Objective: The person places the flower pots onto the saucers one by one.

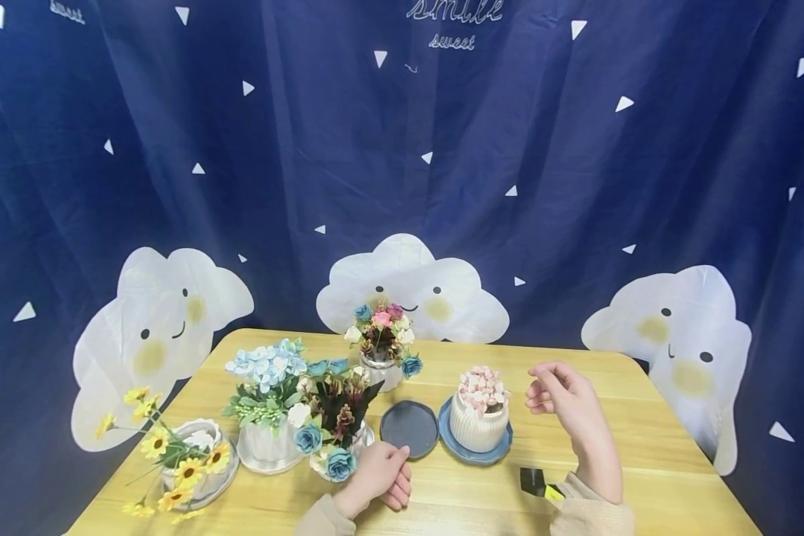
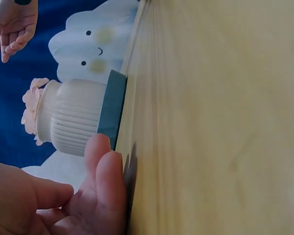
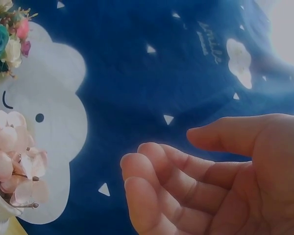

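Observation:
My left hand (image 1: 378, 476) is low over the table, just in front of a dark round saucer (image 1: 409, 429). Its fingers (image 2: 110, 181) are loosely bent beside the saucer's dark edge; whether they touch it is hard to tell. A cream ribbed pot (image 1: 479, 430) of pink flowers (image 1: 482, 388) stands upright on a blue saucer (image 1: 453, 448), right of the dark one. To the right of that pot my right hand (image 1: 569, 402) is raised, apart from it. In the right wrist view the right hand's fingers (image 3: 183, 191) curve loosely around nothing.
Potted flowers crowd the left: yellow daisies (image 1: 189, 471), a light-blue bunch (image 1: 268, 365) and teal roses (image 1: 340, 463). Behind them stands a mixed bouquet (image 1: 382, 320) in a silvery pot. A black and yellow object (image 1: 532, 481) shows by the right sleeve. A blue curtain (image 1: 402, 149) hangs behind.

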`<action>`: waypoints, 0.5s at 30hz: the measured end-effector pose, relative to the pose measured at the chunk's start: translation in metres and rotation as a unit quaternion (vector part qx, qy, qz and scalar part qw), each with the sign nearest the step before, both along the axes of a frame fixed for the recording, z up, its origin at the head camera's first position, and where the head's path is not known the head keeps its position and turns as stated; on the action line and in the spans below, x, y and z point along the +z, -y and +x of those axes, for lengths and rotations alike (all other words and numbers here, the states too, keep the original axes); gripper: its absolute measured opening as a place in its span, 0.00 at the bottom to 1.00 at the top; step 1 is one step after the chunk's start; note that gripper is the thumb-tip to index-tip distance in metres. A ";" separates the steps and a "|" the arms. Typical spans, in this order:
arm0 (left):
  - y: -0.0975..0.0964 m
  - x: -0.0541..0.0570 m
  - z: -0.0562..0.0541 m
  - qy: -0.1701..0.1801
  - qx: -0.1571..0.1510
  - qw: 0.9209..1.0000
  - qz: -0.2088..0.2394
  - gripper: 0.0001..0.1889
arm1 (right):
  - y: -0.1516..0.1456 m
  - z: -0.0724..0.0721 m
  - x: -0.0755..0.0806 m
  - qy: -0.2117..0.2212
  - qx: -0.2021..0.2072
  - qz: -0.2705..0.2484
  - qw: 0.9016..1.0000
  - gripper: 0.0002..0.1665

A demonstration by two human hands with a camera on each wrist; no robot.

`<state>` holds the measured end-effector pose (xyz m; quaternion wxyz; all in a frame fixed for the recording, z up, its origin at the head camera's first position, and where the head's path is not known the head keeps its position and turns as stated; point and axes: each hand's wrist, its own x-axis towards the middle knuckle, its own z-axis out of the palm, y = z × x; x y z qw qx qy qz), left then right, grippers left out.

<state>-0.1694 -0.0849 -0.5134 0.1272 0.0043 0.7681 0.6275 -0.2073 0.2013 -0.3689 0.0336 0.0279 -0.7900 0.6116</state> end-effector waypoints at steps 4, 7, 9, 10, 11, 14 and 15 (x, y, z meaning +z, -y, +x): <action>0.001 0.002 0.000 0.001 0.006 1.000 -0.014 0.23 | 0.001 0.001 0.000 -0.002 0.001 0.003 1.000 0.18; 0.000 0.003 0.000 0.005 0.011 0.999 -0.032 0.22 | 0.002 0.001 -0.001 -0.003 0.004 0.005 1.000 0.18; -0.001 0.003 -0.001 0.009 0.016 0.999 -0.043 0.22 | 0.002 0.001 -0.001 -0.004 0.007 0.005 1.000 0.18; -0.001 0.002 -0.002 0.013 0.019 0.999 -0.047 0.22 | 0.002 0.001 -0.001 -0.005 0.007 0.005 1.000 0.18; -0.001 0.002 -0.002 0.019 0.020 0.998 -0.050 0.22 | 0.003 0.001 -0.001 -0.005 0.008 0.005 1.000 0.18; -0.003 -0.001 -0.005 0.028 0.026 0.998 -0.059 0.23 | 0.004 0.000 0.000 -0.006 0.010 0.007 1.000 0.18; -0.003 -0.001 -0.006 0.031 0.027 0.997 -0.060 0.24 | 0.005 0.000 0.000 -0.006 0.011 0.008 1.000 0.18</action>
